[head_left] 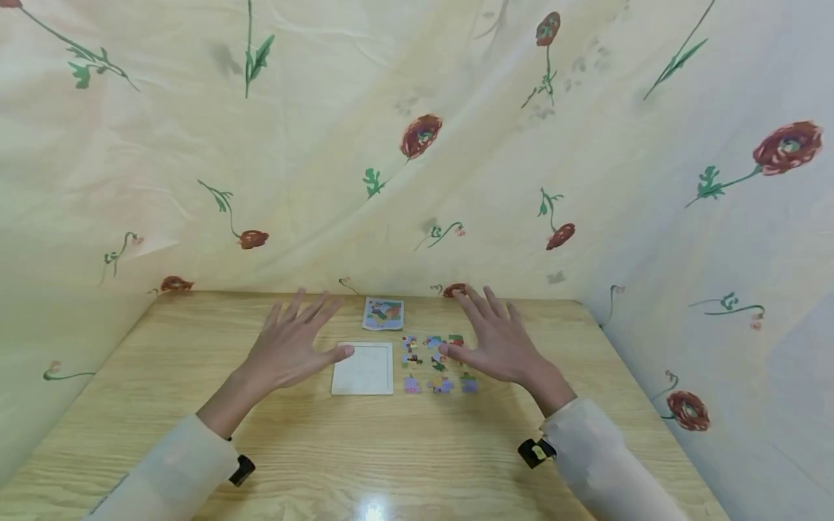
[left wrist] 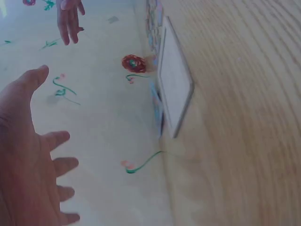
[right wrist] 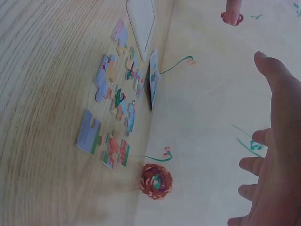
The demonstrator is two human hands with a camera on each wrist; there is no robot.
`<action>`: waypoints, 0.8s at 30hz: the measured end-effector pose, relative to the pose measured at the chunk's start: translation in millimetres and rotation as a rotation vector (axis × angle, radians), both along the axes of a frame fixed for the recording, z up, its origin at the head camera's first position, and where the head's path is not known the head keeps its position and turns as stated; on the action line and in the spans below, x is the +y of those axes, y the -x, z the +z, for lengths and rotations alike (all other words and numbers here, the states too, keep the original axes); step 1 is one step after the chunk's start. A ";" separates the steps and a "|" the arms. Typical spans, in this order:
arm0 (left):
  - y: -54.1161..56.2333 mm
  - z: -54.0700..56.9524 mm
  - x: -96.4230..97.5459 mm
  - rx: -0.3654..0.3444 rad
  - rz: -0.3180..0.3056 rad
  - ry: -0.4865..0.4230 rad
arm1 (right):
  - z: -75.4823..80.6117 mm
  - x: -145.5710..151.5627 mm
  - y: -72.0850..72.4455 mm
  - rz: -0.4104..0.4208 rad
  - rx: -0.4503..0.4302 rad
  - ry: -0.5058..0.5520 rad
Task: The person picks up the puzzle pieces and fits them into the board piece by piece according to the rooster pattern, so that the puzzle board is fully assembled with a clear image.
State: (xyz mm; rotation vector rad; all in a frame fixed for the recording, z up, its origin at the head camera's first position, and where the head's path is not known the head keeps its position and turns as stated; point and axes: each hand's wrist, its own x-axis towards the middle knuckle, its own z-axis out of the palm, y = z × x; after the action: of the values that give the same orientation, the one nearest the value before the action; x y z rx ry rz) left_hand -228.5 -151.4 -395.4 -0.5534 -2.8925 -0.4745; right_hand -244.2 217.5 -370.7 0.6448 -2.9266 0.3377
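My left hand (head_left: 283,352) hovers above the table with its fingers spread, holding nothing. Its thumb overlaps the top of a white square puzzle tray (head_left: 363,370) in the head view. On the other side my right hand (head_left: 498,344) is also raised, fingers apart and nothing in it. Loose jigsaw pieces (head_left: 440,385) lie in rows to the right of the tray, partly covered by the right thumb in the head view. In the right wrist view the pieces (right wrist: 88,133) lie apart from one another, well below the hand. Behind the tray is a small picture card (head_left: 383,314).
The wooden table (head_left: 339,456) ends at a cream curtain (head_left: 313,159) with red flowers, which stands along its back and sides. A black wrist strap mount (head_left: 536,452) sits below the right cuff, and another mount (head_left: 242,470) below the left.
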 end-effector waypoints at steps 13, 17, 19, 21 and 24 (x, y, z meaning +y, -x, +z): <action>23.0 -42.2 -6.8 -0.226 -0.132 -0.229 | -33.9 -11.4 32.5 0.084 -0.102 0.190; 27.0 -51.6 -13.3 -0.271 -0.162 -0.289 | -43.4 -16.3 43.0 0.122 -0.162 0.235; 27.8 -55.2 -15.9 -0.282 -0.169 -0.303 | -48.1 -17.6 47.2 0.132 -0.200 0.266; 28.1 -58.1 -18.0 -0.294 -0.168 -0.314 | -52.7 -18.4 50.9 0.134 -0.240 0.298; 28.4 -61.3 -21.4 -0.307 -0.158 -0.329 | -58.9 -19.7 55.5 0.131 -0.295 0.338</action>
State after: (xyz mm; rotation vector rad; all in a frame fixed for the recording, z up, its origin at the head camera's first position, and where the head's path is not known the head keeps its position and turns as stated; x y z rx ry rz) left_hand -256.8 -172.9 -456.7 -0.7093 -2.9618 -1.1244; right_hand -299.8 197.8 -429.6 0.7910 -2.9863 0.9949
